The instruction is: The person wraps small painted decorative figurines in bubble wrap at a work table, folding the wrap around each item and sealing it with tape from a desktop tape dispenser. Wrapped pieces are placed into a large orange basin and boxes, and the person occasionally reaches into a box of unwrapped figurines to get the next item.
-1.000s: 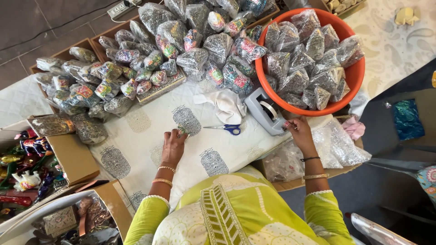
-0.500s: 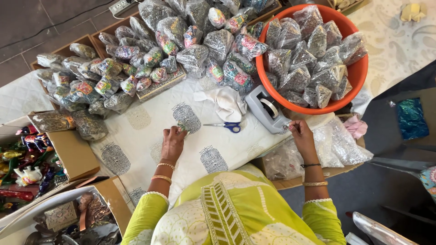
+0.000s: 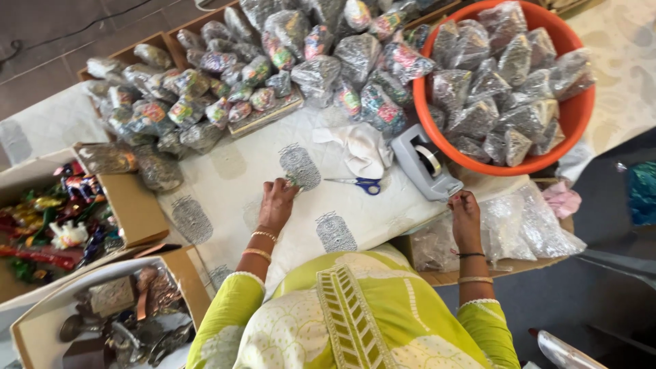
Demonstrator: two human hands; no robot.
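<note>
Seen from above, a person in a lime-green top works at a cloth-covered table (image 3: 225, 178). L hand (image 3: 277, 203) rests on the cloth w/ fingers curled, tips pinching a small pale item at a grey printed motif (image 3: 299, 167); what the item is can't be told. R hand (image 3: 465, 212) sits at the table's near right edge, fingers bent toward the grey tape dispenser (image 3: 425, 162), just ahead and to its left; whether it grips anything can't be told. Between the hands lies open cloth, w/ blue-handled scissors (image 3: 359, 183) right of the L hand and a crumpled white rag (image 3: 359, 148) just beyond them. Ahead of the L hand, past a strip of bare cloth, a heap of filled clear packets (image 3: 273, 61) runs along the far edge. Ahead of the R hand, an orange tub (image 3: 567, 123) full of more packets sits touching the dispenser. Right of the R hand, a stack of empty clear bags (image 3: 526, 225) hangs over the table edge. Left of the L hand, an open carton (image 3: 133, 208) of bright wrapped sweets butts the table side, two loose packets by its rim; a second box (image 3: 89, 321) of dark metal bits sits nearer the person, closing that side.
</note>
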